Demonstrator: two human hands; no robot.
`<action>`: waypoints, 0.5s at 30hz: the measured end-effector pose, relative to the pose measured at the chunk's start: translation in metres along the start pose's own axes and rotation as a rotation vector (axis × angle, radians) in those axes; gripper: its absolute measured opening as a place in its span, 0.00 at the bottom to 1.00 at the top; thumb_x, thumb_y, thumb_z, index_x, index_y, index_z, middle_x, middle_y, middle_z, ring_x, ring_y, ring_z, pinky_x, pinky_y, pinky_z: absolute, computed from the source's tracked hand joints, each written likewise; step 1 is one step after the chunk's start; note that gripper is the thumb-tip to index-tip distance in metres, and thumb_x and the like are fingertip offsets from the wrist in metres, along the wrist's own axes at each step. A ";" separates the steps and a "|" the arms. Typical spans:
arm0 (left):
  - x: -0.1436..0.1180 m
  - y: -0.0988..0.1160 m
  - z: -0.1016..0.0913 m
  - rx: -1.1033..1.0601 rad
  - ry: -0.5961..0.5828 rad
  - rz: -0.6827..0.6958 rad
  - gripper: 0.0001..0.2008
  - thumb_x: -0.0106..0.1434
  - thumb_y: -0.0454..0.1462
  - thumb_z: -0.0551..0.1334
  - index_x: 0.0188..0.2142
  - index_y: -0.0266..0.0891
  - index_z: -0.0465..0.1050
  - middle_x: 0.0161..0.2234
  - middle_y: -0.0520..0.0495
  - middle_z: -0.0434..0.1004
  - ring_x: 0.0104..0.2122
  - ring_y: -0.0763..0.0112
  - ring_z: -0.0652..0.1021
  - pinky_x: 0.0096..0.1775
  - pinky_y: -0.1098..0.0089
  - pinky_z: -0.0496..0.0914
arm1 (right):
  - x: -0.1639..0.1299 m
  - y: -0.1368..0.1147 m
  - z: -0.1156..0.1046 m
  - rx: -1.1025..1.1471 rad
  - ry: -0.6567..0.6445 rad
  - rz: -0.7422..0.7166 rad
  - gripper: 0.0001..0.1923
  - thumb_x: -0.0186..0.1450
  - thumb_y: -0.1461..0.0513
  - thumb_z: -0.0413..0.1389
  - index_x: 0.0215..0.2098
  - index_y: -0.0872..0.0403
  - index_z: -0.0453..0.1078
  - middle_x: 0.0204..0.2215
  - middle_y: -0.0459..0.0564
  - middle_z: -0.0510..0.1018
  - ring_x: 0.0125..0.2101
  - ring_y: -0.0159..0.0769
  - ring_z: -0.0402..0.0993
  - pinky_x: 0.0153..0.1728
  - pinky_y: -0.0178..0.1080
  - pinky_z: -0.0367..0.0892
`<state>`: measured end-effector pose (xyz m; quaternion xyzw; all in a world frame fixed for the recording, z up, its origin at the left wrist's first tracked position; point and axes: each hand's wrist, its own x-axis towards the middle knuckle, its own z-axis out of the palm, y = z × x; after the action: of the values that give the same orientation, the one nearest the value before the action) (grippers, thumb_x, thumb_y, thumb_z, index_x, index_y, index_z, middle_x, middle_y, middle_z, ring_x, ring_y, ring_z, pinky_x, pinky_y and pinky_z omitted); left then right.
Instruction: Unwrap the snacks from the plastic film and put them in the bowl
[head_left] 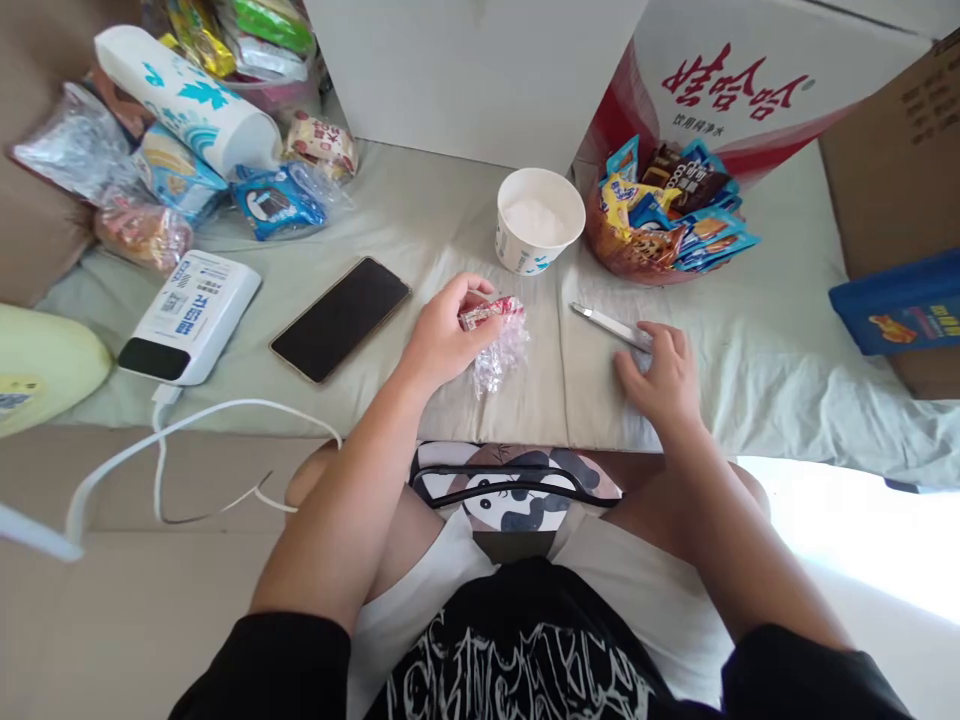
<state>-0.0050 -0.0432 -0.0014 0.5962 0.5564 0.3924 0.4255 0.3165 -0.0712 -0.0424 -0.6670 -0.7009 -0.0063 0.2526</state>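
My left hand is closed around a crinkled clear plastic wrapper with red print, just above the cloth. Whatever is inside the wrapper cannot be made out. On the right, a white-handled craft knife lies on the cloth, blade pointing to the upper left. My right hand rests over the handle's lower end, with thumb and fingers apart on either side of it. Behind my left hand stands a white paper tub with whitish contents.
A bowl of snack packets stands beside the tub. On the left lie a phone, a white cabled device, a paper cup on its side and wrapped snacks. White boxes line the back; a blue packet is at right.
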 end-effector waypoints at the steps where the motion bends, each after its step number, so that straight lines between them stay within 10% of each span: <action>1: 0.001 -0.001 0.003 0.020 0.021 0.008 0.16 0.61 0.39 0.66 0.48 0.44 0.72 0.38 0.51 0.79 0.32 0.71 0.75 0.38 0.67 0.71 | 0.002 0.004 0.004 -0.032 -0.022 0.006 0.16 0.64 0.55 0.56 0.48 0.52 0.74 0.48 0.61 0.80 0.48 0.53 0.74 0.50 0.57 0.70; 10: -0.001 -0.001 -0.002 0.150 -0.243 0.099 0.35 0.55 0.33 0.67 0.62 0.46 0.64 0.53 0.46 0.78 0.41 0.65 0.80 0.47 0.65 0.76 | 0.010 -0.029 -0.010 0.282 -0.109 0.121 0.08 0.70 0.56 0.52 0.42 0.50 0.69 0.29 0.48 0.78 0.27 0.39 0.74 0.32 0.42 0.67; 15: -0.001 -0.012 0.006 0.034 -0.120 -0.014 0.33 0.58 0.35 0.68 0.62 0.47 0.63 0.46 0.49 0.79 0.35 0.69 0.81 0.40 0.68 0.78 | 0.004 -0.065 -0.014 0.519 -0.283 0.061 0.12 0.74 0.54 0.48 0.38 0.50 0.69 0.19 0.41 0.71 0.19 0.33 0.68 0.27 0.37 0.64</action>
<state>-0.0031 -0.0444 -0.0149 0.6219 0.5407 0.3433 0.4505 0.2606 -0.0796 -0.0073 -0.5952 -0.6869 0.2740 0.3144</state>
